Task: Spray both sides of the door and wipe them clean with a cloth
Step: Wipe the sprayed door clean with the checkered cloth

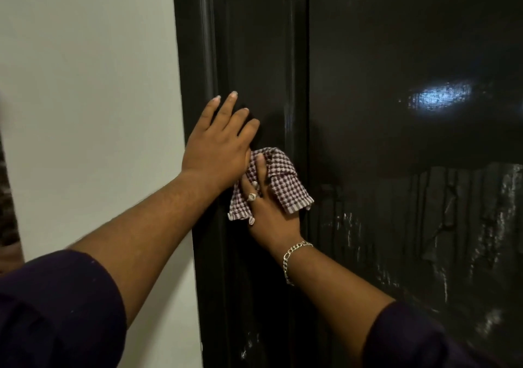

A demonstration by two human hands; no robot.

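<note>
So, nearest stuff first:
sleeves: dark purple-ish sleeves point(56, 311) fill the bottom corners, pushed up so both forearms are bare.
bracelet: silver chain bracelet point(294, 257) sits on the right wrist, hanging a bit loose.
right hand: the right hand point(268, 209) is laid on the cloth with its fingers pointing up, pressing it flat onto the dark surface. Fingers look mostly straight, more of a press than a real clutch. A ring point(252, 196) is on one finger.
cloth: checked maroon-and-white cloth point(285, 186), bunched up under the right hand, with corners sticking out on the left and lower right. It's against the dark frame strip just left of the door's edge.
left hand: the left hand point(219, 141) is spread flat on the frame, fingers straight and fanned, holding nothing. Its heel is touching the top of the cloth, just above the right hand's fingertips, so the two hands are basically together.
door frame: glossy black moulding point(203, 56) runs top to bottom.
door: black glossy door point(410, 141) takes up the right side. The lower part shows streaky wet-looking runs and smears; the upper part looks smoother, with a bluish light reflection.
wall: plain white wall point(85, 84) on the left of the frame.
</note>
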